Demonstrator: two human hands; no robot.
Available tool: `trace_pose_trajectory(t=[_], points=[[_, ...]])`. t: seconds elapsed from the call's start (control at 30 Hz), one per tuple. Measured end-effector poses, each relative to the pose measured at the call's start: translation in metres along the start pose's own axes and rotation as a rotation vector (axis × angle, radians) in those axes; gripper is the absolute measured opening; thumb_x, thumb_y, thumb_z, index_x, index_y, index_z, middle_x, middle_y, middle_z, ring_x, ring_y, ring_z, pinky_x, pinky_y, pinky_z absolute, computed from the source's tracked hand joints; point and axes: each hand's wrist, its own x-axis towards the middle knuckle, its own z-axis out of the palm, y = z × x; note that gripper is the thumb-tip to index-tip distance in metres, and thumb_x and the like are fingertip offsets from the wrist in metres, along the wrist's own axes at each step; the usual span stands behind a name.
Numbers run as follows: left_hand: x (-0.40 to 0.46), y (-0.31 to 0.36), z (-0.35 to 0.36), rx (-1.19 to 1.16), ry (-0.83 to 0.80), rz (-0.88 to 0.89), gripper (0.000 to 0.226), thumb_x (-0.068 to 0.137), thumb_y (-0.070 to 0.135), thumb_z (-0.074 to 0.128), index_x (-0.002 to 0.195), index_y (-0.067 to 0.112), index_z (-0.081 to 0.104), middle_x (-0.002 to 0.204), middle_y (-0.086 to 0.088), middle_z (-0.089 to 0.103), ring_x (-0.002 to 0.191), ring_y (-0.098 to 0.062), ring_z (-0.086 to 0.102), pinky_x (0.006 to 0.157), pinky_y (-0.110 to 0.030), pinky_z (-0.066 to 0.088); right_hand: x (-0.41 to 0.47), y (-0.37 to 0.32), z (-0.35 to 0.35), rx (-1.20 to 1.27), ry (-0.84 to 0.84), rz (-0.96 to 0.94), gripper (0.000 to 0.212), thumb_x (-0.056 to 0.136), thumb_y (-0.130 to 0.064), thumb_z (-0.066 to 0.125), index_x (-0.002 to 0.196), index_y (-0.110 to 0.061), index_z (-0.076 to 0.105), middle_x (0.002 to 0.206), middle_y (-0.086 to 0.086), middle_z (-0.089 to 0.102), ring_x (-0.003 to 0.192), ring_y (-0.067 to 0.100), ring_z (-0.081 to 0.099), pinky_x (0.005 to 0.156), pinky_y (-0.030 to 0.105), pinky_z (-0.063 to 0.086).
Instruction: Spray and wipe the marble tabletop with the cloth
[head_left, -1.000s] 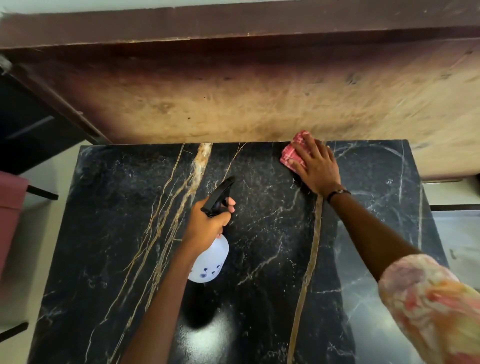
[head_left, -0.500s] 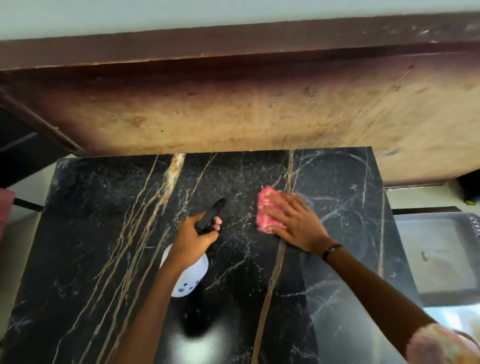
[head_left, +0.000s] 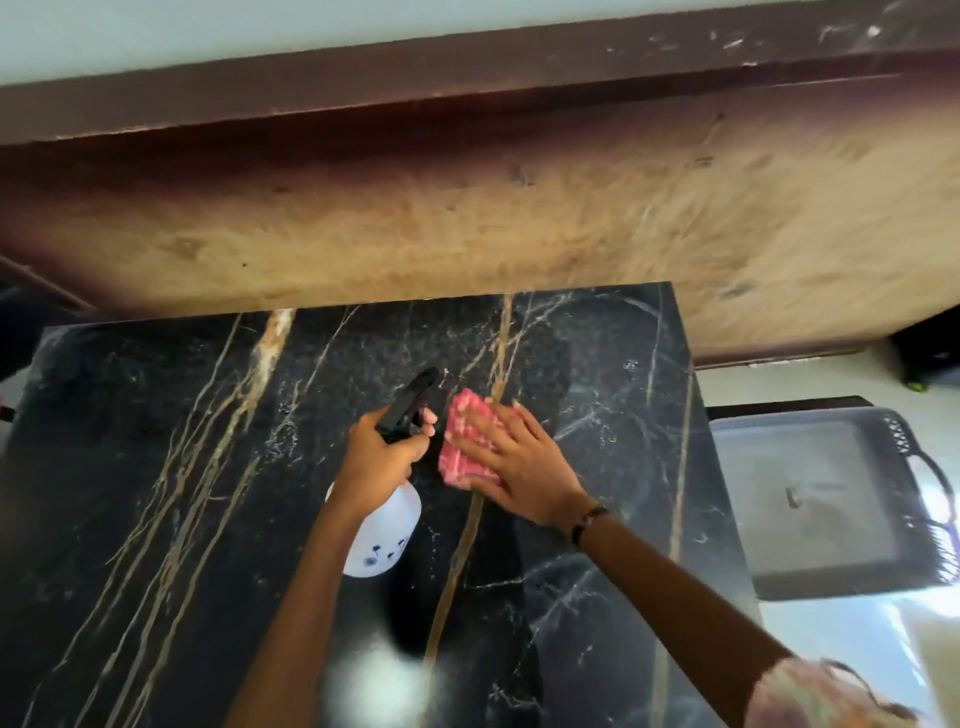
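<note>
The black marble tabletop (head_left: 156, 467) with gold and white veins fills the lower part of the view. My left hand (head_left: 379, 457) grips the black trigger head of a white spray bottle (head_left: 382, 535), held above the middle of the top with the nozzle pointing away. Just right of it, my right hand (head_left: 514, 462) presses a folded pink checked cloth (head_left: 460, 447) flat on the marble with straight fingers. The cloth's right half is hidden under the hand.
A worn wooden panel (head_left: 467, 223) stands along the far edge of the tabletop. A grey plastic tray (head_left: 821, 504) with handles sits lower, off the right edge. A bright light glare (head_left: 379, 680) lies on the marble near me.
My right hand has slid the cloth from the far right part of the top leftward and nearer, ending beside the spray bottle. The left hand keeps hold of the bottle.
</note>
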Motion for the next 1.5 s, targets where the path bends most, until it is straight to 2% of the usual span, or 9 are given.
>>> trace_pose_trajectory(t=[0.13, 0.37, 0.53, 0.67, 0.9, 1.0, 1.13, 1.33, 1.5], points=[[0.0, 0.006, 0.027, -0.025, -0.026, -0.025, 0.029, 0.081, -0.011, 0.048, 0.081, 0.013, 0.066, 0.077, -0.015, 0.055, 0.033, -0.005, 0.03, 0.038, -0.019, 0.026, -0.056, 0.058, -0.004, -0.039, 0.046, 0.125, 0.056, 0.096, -0.061, 0.026, 0.147, -0.037, 0.027, 0.155, 0.003, 0.028, 0.141, 0.03, 0.03, 0.116, 0.048, 0.017], [0.001, 0.017, 0.064, -0.049, -0.035, -0.044, 0.034, 0.081, -0.01, 0.048, 0.076, 0.017, 0.066, 0.076, -0.012, 0.055, 0.032, -0.004, 0.031, 0.041, -0.022, 0.025, 0.002, 0.102, -0.022, 0.023, 0.085, 0.518, 0.057, 0.095, -0.057, 0.026, 0.145, -0.032, 0.037, 0.154, 0.007, 0.033, 0.136, 0.039, 0.036, 0.112, 0.055, 0.028], [0.01, 0.027, 0.078, -0.051, -0.037, -0.037, 0.025, 0.08, -0.008, 0.05, 0.086, 0.008, 0.067, 0.069, -0.009, 0.054, 0.032, -0.004, 0.033, 0.042, -0.022, 0.028, 0.009, 0.066, -0.012, -0.001, 0.064, 0.228, 0.054, 0.096, -0.056, 0.03, 0.143, -0.03, 0.041, 0.152, 0.007, 0.036, 0.137, 0.036, 0.036, 0.114, 0.054, 0.026], [0.019, 0.03, 0.081, -0.058, -0.044, -0.017, 0.025, 0.082, -0.007, 0.051, 0.079, 0.012, 0.066, 0.078, -0.011, 0.06, 0.033, -0.003, 0.037, 0.036, -0.017, 0.03, -0.04, 0.088, -0.009, -0.036, 0.083, 0.042, 0.056, 0.096, -0.059, 0.029, 0.147, -0.036, 0.025, 0.153, 0.004, 0.034, 0.139, 0.03, 0.032, 0.115, 0.049, 0.023], [0.026, 0.025, 0.08, -0.062, -0.044, -0.051, 0.027, 0.081, -0.009, 0.049, 0.094, 0.006, 0.068, 0.084, -0.012, 0.059, 0.036, -0.004, 0.036, 0.038, -0.02, 0.029, 0.009, 0.147, -0.027, -0.003, 0.051, 0.386, 0.059, 0.095, -0.058, 0.021, 0.147, -0.031, 0.032, 0.155, 0.009, 0.03, 0.139, 0.036, 0.033, 0.115, 0.052, 0.023], [0.027, 0.025, 0.081, -0.072, -0.027, -0.05, 0.028, 0.082, -0.011, 0.049, 0.101, -0.001, 0.066, 0.082, -0.008, 0.062, 0.033, -0.002, 0.04, 0.036, -0.015, 0.031, 0.065, 0.131, -0.034, -0.013, 0.042, 0.485, 0.06, 0.096, -0.059, 0.016, 0.15, -0.035, 0.019, 0.16, 0.008, 0.015, 0.144, 0.038, 0.018, 0.117, 0.054, 0.011], [0.028, 0.022, 0.08, -0.093, -0.02, -0.032, 0.026, 0.083, -0.012, 0.049, 0.091, 0.006, 0.067, 0.065, -0.001, 0.06, 0.032, -0.003, 0.036, 0.037, -0.018, 0.03, 0.112, 0.09, -0.035, -0.025, -0.021, 0.344, 0.062, 0.098, -0.048, 0.035, 0.152, -0.034, 0.008, 0.161, 0.007, 0.004, 0.146, 0.039, 0.006, 0.118, 0.055, 0.006], [0.029, 0.019, 0.086, -0.038, -0.051, -0.002, 0.029, 0.08, -0.013, 0.05, 0.072, 0.012, 0.064, 0.039, 0.008, 0.048, 0.032, -0.004, 0.032, 0.036, -0.018, 0.029, 0.05, 0.088, -0.017, -0.042, 0.023, 0.052, 0.049, 0.095, -0.051, 0.03, 0.135, -0.031, 0.05, 0.154, 0.006, 0.032, 0.139, 0.032, 0.029, 0.116, 0.049, 0.022], [0.027, 0.016, 0.082, -0.078, -0.055, 0.027, 0.025, 0.081, -0.014, 0.047, 0.096, -0.005, 0.064, 0.071, -0.006, 0.06, 0.033, -0.004, 0.033, 0.037, -0.017, 0.029, 0.002, 0.165, -0.024, -0.009, 0.057, 0.316, 0.058, 0.097, -0.06, 0.019, 0.143, -0.03, 0.037, 0.153, 0.011, 0.034, 0.136, 0.036, 0.037, 0.113, 0.052, 0.026]])
